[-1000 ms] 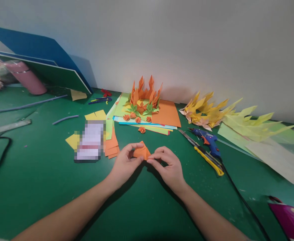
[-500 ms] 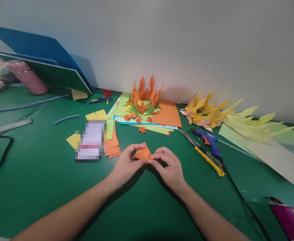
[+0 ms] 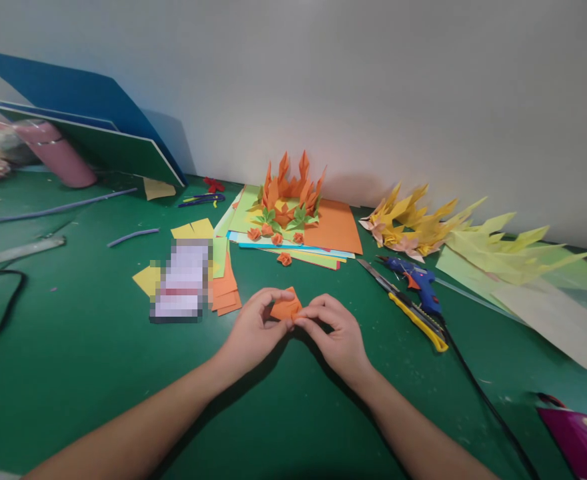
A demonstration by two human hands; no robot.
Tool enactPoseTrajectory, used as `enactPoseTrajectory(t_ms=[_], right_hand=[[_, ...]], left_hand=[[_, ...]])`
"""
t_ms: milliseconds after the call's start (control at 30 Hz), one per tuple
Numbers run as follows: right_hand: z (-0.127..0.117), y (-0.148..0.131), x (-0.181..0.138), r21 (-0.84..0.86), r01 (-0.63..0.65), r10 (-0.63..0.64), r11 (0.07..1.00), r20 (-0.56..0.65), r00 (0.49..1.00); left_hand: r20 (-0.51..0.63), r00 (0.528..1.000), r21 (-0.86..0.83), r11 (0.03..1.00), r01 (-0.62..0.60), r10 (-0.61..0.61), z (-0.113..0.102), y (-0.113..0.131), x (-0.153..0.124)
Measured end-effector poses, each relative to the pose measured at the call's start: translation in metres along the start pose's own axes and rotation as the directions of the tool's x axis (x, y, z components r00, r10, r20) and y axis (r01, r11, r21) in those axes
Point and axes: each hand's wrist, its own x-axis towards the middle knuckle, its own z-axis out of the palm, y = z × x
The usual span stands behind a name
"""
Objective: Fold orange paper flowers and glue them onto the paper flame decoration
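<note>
A small folded piece of orange paper [image 3: 285,307] is held just above the green table [image 3: 73,347] near the middle. My left hand [image 3: 253,330] pinches its left side with thumb and forefinger. My right hand [image 3: 336,333] pinches its right edge, fingers curled. Behind them lies a stack of coloured paper sheets [image 3: 323,233] carrying an orange paper flower [image 3: 289,187] and small orange paper roses [image 3: 275,237].
A blue glue gun [image 3: 418,280] with a black cord and a yellow utility knife [image 3: 408,310] lie to the right. Yellow folded paper flowers [image 3: 413,223] and pale green ones [image 3: 513,257] line the wall. Orange and yellow paper squares [image 3: 223,283], boards [image 3: 88,133] and a pink bottle [image 3: 56,157] sit left.
The orange paper has been folded down smaller between my fingers; its peak sits lower than a second ago. Both hands stay in the same spot.
</note>
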Motion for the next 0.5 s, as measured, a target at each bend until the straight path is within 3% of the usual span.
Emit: enactPoseTrajectory(t_ms=[267, 500], right_hand=[[0.0007, 0.0004, 0.0004, 0.045, -0.057, 0.055, 0.997, 0.031, 0.998], [0.0003, 0.0022, -0.0002, 0.071, -0.072, 0.069, 0.995, 0.048, 0.996]], left_hand=[[0.064, 0.992, 0.127, 0.985, -0.117, 0.110, -0.0026, -0.0069, 0.0000], [0.113, 0.987, 0.194, 0.972, -0.133, 0.112, -0.0039, -0.0043, -0.0006]])
